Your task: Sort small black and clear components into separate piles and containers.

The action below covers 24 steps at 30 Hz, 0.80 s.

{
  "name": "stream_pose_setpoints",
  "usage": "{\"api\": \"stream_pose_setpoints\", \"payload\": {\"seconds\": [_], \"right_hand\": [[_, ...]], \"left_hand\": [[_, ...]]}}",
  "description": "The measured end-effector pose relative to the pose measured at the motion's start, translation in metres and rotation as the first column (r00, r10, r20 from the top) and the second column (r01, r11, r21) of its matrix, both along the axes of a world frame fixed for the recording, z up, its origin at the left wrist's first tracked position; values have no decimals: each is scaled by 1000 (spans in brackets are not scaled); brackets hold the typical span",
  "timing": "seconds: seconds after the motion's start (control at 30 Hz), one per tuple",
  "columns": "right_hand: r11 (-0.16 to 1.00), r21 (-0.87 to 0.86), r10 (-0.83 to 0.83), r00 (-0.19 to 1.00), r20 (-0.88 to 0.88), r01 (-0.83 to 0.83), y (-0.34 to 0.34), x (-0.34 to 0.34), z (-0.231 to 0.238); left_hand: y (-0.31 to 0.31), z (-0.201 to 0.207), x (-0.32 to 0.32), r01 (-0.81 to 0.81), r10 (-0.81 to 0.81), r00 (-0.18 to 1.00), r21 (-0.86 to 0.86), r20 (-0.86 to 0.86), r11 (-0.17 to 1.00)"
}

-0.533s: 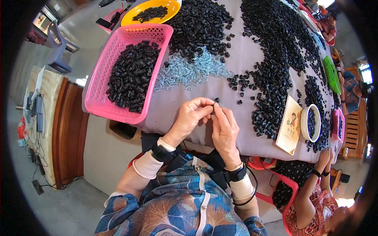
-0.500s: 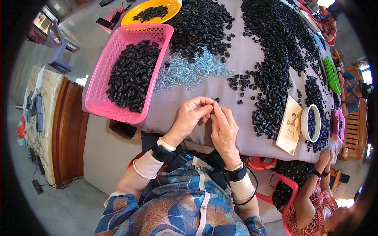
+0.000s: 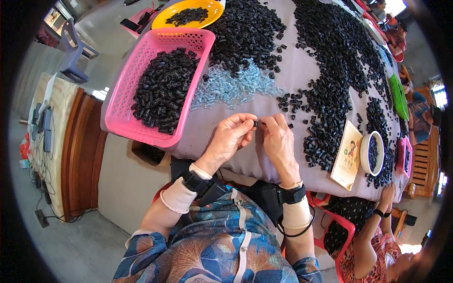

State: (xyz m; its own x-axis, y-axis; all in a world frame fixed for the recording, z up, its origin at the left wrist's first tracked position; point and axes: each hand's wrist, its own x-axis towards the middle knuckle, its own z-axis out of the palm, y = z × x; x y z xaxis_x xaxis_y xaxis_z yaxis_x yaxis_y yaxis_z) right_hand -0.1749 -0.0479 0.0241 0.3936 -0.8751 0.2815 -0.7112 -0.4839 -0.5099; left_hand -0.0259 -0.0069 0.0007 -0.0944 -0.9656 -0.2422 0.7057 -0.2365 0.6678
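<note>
Just above the near table edge, my left hand pinches a small black plastic part between thumb and forefinger. Close beside it, my right hand has its fingertips pressed together, with a small dark bit showing at the tips that I cannot make out. Beyond my hands lies a heap of shiny, pale blue-grey coil springs. A few loose black parts are scattered to the right of the springs. To the left, a pink plastic basket holds many black parts.
Large heaps of black parts cover the far and right side of the cloth. A yellow plate, a booklet, a white bowl and a green basket stand around. Another person sits at right.
My hands, joined at the fingertips before, are now slightly apart. The right hand has shifted right, and the black part shows in my left fingers. The whole view has shifted slightly.
</note>
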Motion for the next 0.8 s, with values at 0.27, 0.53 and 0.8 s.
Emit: {"api": "stream_pose_setpoints", "payload": {"seconds": [0.27,0.53,0.8], "right_hand": [[811,578,-357,705,613,-92,10,-7,6],[781,589,-384,582,717,-210,22,5,9],[790,567,-350,586,730,-234,25,6,4]], "left_hand": [[-1,4,-2,-2,-1,997,38,71,999],[-3,4,-7,-23,18,991,38,134,999],[-2,7,-5,11,-18,972,30,234,999]]}}
